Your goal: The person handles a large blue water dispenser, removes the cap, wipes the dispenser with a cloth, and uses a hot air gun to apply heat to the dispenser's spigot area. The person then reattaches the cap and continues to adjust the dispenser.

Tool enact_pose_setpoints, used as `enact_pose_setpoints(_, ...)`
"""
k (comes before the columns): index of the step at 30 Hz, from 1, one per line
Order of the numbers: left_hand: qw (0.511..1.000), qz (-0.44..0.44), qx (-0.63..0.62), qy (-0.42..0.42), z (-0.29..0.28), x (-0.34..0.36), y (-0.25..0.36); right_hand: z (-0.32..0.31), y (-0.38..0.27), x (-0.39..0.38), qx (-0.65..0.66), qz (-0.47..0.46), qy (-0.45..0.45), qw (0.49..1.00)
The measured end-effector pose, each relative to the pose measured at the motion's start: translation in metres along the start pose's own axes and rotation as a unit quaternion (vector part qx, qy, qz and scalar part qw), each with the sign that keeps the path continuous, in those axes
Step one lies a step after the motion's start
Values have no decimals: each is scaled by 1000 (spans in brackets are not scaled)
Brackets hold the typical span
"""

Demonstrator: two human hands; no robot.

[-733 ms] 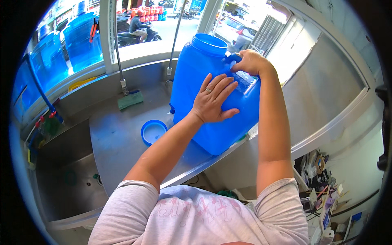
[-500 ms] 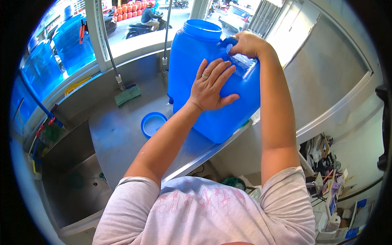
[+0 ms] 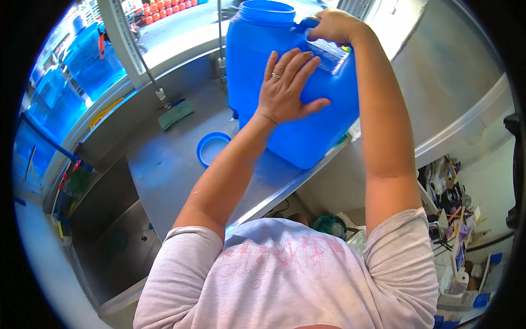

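Note:
A large blue plastic jug (image 3: pixel 282 140) stands upright on the steel counter (image 3: pixel 156 178), its round neck uncapped at the top. My left hand (image 3: pixel 287 88) lies against its side with fingers stretched out and a ring on one. At the jug's upper right, my right hand (image 3: pixel 334 30) is curled round the blue handle, which is partly hidden under the fingers. On the counter left of the jug is a round blue lid (image 3: pixel 212 147). Behind that, a green pad on a metal fitting (image 3: pixel 175 113) lies near the back wall.
A steel basin (image 3: pixel 107 255) is at the left, with blue pipes (image 3: pixel 55 145) above it. Translucent blue bottles (image 3: pixel 87 60) stand by the window. Red cylinders (image 3: pixel 164 11) line the street outside. A cluttered shelf (image 3: pixel 455 230) is at lower right.
The view has shifted, so counter, jug and hands appear higher in the picture. Both hands keep their places on the jug. The motorbike rider outside is out of sight.

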State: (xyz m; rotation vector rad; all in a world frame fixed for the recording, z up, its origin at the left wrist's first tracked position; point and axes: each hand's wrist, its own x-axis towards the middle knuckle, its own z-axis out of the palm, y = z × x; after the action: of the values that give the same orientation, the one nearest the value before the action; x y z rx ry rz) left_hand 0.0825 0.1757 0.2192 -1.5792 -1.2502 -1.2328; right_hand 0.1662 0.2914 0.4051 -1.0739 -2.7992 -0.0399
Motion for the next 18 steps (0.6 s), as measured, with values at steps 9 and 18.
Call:
enact_pose_setpoints(9,993,-32,-65,-89,-22,4,10,8,2,3,-10,-30,77,997)
enact_pose_setpoints(18,973,-177,-16,-149,-69,-109,-39,9,-14,-4,-119,23,89,989)
